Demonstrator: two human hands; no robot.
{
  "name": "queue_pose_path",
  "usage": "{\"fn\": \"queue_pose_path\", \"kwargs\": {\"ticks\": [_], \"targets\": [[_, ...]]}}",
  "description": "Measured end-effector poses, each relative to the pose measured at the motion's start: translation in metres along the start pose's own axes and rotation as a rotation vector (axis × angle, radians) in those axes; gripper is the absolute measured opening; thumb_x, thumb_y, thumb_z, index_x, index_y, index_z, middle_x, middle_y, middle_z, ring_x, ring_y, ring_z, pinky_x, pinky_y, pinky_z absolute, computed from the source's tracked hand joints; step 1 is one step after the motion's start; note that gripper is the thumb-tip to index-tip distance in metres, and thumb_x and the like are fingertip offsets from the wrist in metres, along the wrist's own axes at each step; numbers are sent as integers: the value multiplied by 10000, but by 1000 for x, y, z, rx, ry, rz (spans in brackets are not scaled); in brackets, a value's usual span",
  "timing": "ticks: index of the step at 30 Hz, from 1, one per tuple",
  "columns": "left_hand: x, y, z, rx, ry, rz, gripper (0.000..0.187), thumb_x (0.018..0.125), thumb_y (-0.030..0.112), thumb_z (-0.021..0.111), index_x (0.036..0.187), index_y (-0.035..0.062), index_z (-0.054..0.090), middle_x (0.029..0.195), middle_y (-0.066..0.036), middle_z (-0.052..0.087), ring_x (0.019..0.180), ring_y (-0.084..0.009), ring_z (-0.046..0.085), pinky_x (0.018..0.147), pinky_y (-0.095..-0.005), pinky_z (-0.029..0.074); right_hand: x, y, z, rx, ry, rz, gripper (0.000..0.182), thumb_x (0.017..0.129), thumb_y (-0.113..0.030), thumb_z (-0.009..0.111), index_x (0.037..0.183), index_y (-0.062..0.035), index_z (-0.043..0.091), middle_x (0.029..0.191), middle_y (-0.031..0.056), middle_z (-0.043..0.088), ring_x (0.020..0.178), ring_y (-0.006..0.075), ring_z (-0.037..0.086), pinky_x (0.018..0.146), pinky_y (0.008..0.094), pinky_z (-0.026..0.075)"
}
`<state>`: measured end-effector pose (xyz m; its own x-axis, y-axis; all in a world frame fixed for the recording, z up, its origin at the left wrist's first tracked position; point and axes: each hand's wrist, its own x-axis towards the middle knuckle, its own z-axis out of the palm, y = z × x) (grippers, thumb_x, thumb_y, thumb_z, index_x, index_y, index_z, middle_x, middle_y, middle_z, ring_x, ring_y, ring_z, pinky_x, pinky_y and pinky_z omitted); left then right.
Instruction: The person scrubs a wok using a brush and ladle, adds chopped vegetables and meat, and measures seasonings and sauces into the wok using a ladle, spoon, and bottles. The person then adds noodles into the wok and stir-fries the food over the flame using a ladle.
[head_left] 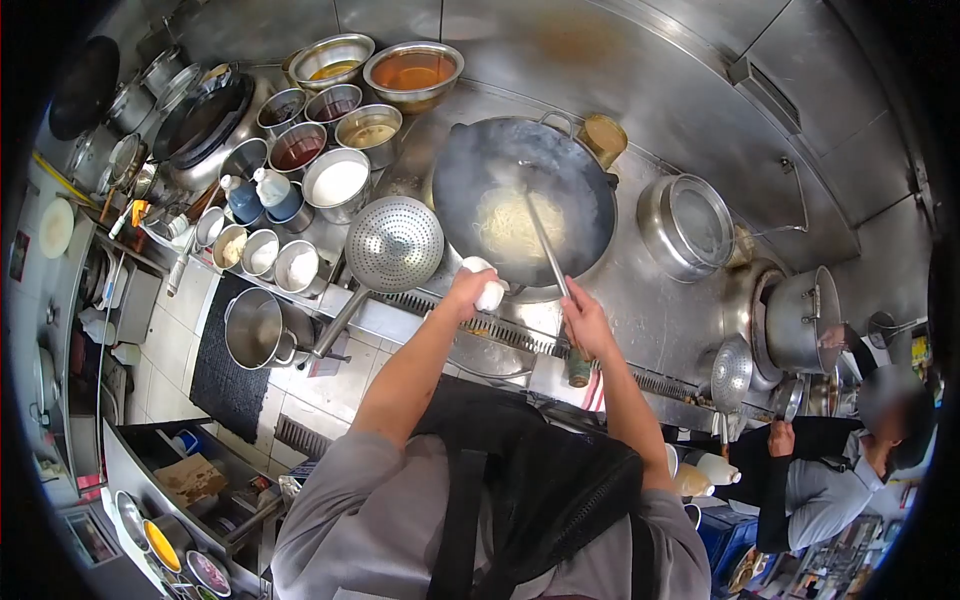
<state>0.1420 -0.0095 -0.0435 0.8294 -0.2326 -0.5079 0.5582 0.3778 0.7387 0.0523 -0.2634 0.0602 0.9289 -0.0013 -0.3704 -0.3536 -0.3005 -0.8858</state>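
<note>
A large dark wok [460, 190] sits on the range, steaming, with pale noodles [505, 225] in its middle. My left hand [468, 290] is closed on a folded white cloth [491, 295] at the near rim of the wok. The long metal shaft of a ladle [545, 238] is in my right hand [586, 322], its far end among the noodles and its green-wrapped grip [578, 368] pointing back toward me. Left of the wok rests a big perforated strainer [394, 244].
Metal pots of sauces and white seasonings [338, 180] crowd the left, with larger bowls [414, 75] behind. Shiny metal pans [686, 228] stand right of the wok. A steel pot [268, 328] is at lower left. Another person [830, 480] works at far right beside a tall pot [803, 322].
</note>
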Motion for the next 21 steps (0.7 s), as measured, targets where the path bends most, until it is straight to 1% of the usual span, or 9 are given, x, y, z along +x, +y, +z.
{"fn": "queue_pose_path", "kwargs": {"ticks": [1, 4, 5, 8, 11, 13, 17, 20, 21], "targets": [[-3, 2, 2, 0, -1, -1, 214, 856, 78, 648, 1052, -6, 628, 911, -123, 691, 763, -238, 698, 626, -386, 559, -6, 7, -6, -230, 21, -82, 513, 1021, -166, 617, 1516, -103, 500, 767, 69, 628, 562, 142, 574, 497, 329, 473], [-8, 5, 3, 2, 4, -3, 210, 856, 74, 648, 1052, -1, 629, 908, -116, 689, 763, -235, 698, 624, -383, 560, -34, 33, -23, -537, 155, -493, 483, 977, -186, 673, 1449, -152, 577, 902, 185, 716, 750, 332, 702, 684, 431, 553], [-7, 5, 3, 6, 9, -3, 211, 855, 71, 648, 1054, 2, 630, 906, -113, 689, 762, -233, 699, 623, -381, 559, -46, 39, -33, -583, 172, -440, 488, 942, -178, 694, 1420, -203, 601, 997, 195, 707, 917, 414, 688, 786, 464, 552], [-6, 4, 2, -19, 2, -11, 201, 851, 68, 655, 1043, 12, 637, 887, -99, 686, 743, -228, 696, 616, -373, 559, -96, 20, -58, -852, 247, -271, 465, 927, -206, 711, 1382, -248, 629, 982, 154, 700, 889, 398, 696, 764, 487, 558], [-6, 3, 1, -27, -12, 8, 175, 849, 66, 662, 1017, 20, 647, 866, -93, 685, 719, -226, 694, 610, -371, 561, -128, 9, -81, -1062, 366, -235, 446, 915, -226, 723, 1353, -264, 647, 971, 136, 686, 850, 389, 695, 731, 505, 557], [-4, 2, 1, -1, -10, 26, 144, 861, 81, 689, 990, 25, 658, 850, -94, 686, 693, -229, 691, 594, -382, 568, -149, -5, -94, -1108, 424, -220, 437, 915, -228, 723, 1346, -254, 652, 970, 134, 686, 828, 389, 693, 713, 505, 557], [-8, 15, 5, 34, 11, -109, 187, 880, 114, 731, 1022, 19, 654, 836, -103, 686, 677, -240, 693, 564, -389, 572, -192, -52, -116, -1112, 484, -236, 421, 899, -217, 734, 1317, -213, 678, 950, 139, 681, 806, 384, 693, 689, 487, 559], [-10, 20, 5, 5, -21, -133, 207, 837, 76, 737, 993, -36, 660, 888, -134, 701, 706, -262, 706, 585, -410, 567, -212, -91, -121, -1160, 449, -52, 440, 890, -188, 735, 1325, -222, 679, 959, 146, 701, 830, 380, 702, 715, 491, 563], [-6, 16, 3, -13, -32, -130, 200, 836, 67, 728, 990, -38, 657, 885, -138, 700, 706, -265, 707, 584, -411, 569, -210, -89, -122, -1151, 437, -53, 440, 892, -188, 731, 1327, -223, 678, 968, 150, 705, 842, 386, 703, 728, 498, 563]]}}
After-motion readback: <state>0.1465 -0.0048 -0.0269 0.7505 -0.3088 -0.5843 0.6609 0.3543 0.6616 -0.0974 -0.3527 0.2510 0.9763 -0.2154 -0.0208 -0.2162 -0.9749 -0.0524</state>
